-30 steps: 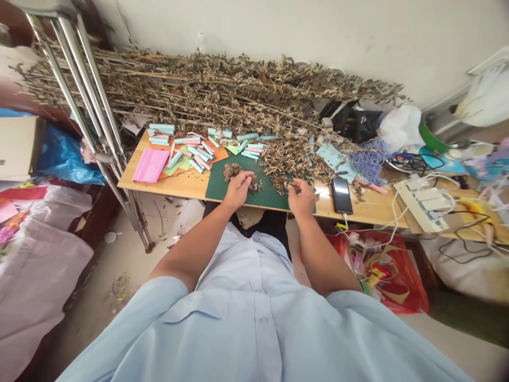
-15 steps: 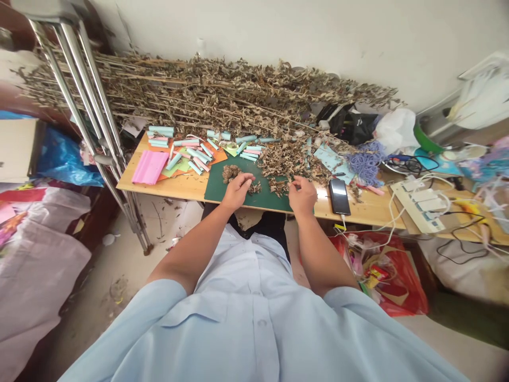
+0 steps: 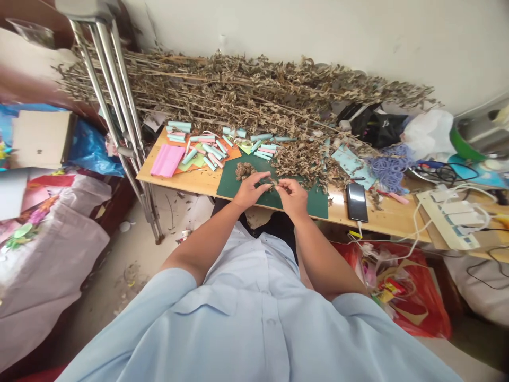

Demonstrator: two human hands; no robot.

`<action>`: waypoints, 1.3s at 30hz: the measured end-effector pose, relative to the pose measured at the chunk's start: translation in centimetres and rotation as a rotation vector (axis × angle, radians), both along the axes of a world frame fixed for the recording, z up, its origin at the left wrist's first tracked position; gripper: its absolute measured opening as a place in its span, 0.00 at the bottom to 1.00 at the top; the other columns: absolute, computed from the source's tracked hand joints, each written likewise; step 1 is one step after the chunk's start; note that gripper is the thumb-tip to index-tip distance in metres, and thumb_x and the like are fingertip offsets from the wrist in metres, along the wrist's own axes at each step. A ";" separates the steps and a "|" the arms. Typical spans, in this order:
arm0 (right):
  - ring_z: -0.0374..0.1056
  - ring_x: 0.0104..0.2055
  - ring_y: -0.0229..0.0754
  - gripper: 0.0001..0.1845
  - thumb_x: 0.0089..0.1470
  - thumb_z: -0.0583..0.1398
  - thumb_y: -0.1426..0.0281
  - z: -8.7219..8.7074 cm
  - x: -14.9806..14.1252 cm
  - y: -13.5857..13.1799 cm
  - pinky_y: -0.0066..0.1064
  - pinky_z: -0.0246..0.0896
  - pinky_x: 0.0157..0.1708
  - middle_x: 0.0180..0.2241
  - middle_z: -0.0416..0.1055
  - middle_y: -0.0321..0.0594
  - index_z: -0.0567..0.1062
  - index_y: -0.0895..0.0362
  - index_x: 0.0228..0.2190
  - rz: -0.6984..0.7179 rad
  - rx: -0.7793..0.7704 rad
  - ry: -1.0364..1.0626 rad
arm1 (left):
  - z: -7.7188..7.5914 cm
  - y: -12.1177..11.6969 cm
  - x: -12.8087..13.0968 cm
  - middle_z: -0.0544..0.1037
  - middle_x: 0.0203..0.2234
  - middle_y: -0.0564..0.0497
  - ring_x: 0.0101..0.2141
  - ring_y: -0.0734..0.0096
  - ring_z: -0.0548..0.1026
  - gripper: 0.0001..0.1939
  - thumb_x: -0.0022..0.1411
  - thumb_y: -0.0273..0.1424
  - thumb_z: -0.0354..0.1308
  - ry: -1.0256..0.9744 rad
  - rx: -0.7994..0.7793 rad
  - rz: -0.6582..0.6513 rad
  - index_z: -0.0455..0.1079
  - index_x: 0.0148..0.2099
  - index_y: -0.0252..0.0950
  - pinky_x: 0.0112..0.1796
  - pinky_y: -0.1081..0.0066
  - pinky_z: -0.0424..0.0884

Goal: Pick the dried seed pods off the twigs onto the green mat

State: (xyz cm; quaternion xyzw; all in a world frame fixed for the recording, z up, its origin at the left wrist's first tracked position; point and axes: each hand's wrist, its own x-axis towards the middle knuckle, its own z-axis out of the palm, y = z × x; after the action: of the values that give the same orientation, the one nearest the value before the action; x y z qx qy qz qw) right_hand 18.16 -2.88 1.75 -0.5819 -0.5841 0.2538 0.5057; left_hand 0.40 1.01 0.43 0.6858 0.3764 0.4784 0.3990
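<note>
Over the green mat, my left hand has its thumb and fingers curved around a small clump of dried leaves. My right hand meets it from the other side, fingertips pinched on the same clump. The tips of both hands nearly touch, and part of the clump is hidden by them. Just beyond my left hand rest several brown balls of dried leaf. A heap of loose dried leaves covers the back right of the mat.
Long dried stalks lie along the wall. Paper rolls and a pink sheet are on the left of the table. At right are a phone, purple cord and a power strip. Metal crutches stand left.
My right hand has moved left from the leaf heap to meet my left hand at the small clump. The view has shifted a little, so the table appears further right.
</note>
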 end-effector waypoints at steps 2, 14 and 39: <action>0.72 0.36 0.42 0.12 0.53 0.65 0.64 -0.2 -0.7 0.2 0.37 0.69 0.42 0.35 0.78 0.39 0.79 0.53 0.40 0.055 -0.006 -0.006 | -0.1 0.0 0.0 0.80 0.46 0.45 0.47 0.64 0.77 0.14 0.65 0.35 0.60 0.007 -0.007 0.021 0.75 0.52 0.36 0.52 0.64 0.72; 0.74 0.34 0.43 0.22 0.48 0.67 0.57 -0.2 -1.0 1.9 0.33 0.68 0.30 0.32 0.78 0.40 0.77 0.55 0.43 0.109 -0.292 0.283 | -0.6 0.4 0.0 0.79 0.40 0.47 0.42 0.68 0.76 0.10 0.68 0.30 0.55 0.069 0.030 0.014 0.77 0.46 0.37 0.48 0.68 0.72; 0.71 0.29 0.40 0.19 0.43 0.66 0.63 -0.8 -1.5 2.8 0.28 0.65 0.24 0.29 0.75 0.36 0.75 0.56 0.39 -0.084 -0.261 0.417 | -0.4 0.3 0.0 0.79 0.37 0.49 0.39 0.69 0.76 0.06 0.63 0.29 0.59 0.043 -0.126 0.058 0.75 0.42 0.35 0.44 0.70 0.70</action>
State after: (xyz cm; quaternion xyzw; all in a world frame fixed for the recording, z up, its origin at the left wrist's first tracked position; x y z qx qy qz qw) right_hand 16.70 -0.04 0.99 -0.6010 -0.4046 0.4205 0.5461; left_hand 0.39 1.30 0.02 0.6583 0.4339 0.4504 0.4190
